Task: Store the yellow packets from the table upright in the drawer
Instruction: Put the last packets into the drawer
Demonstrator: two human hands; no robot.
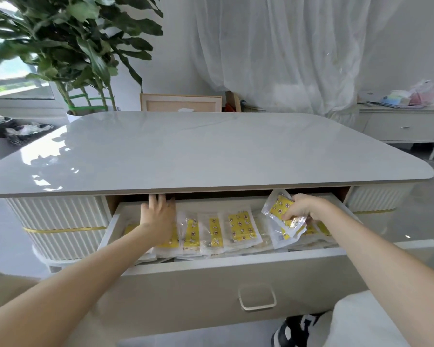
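The right hand (302, 207) was closed around a small bunch of yellow packets (283, 216), at least two, pinched near their lower edges with the fingers curled over the clear wrapping. The bunch hung over the right end of the open drawer (236, 259), just above the packets already inside. It was tilted, its long axis running from the upper left, near the underside of the surface, down toward the right, so the packets were neither flat nor properly upright.

The left hand (158, 216) was spread wide and held nothing. It lay palm-down inside the left part of the drawer, fingers reaching toward the back edge, resting on or pressing against the stored packets (241, 227) there, apparently to steady the row.

Outward from the hands, the drawer held a row of packets running from left to right. They stood on edge but leaned back, their printed yellow faces turned up toward the camera and their long axes running from front to back. A few at the right end, under the held bunch, lay lower and looser; how they sat could not be told.

The surface (211, 151) above showed no packets at all, only reflections. Judging by that, the task looked nearly done: the bunch in the right hand seemed to be the last to go in. What remained was to turn it upright, slot it into the right end, and perhaps straighten the leaning row.
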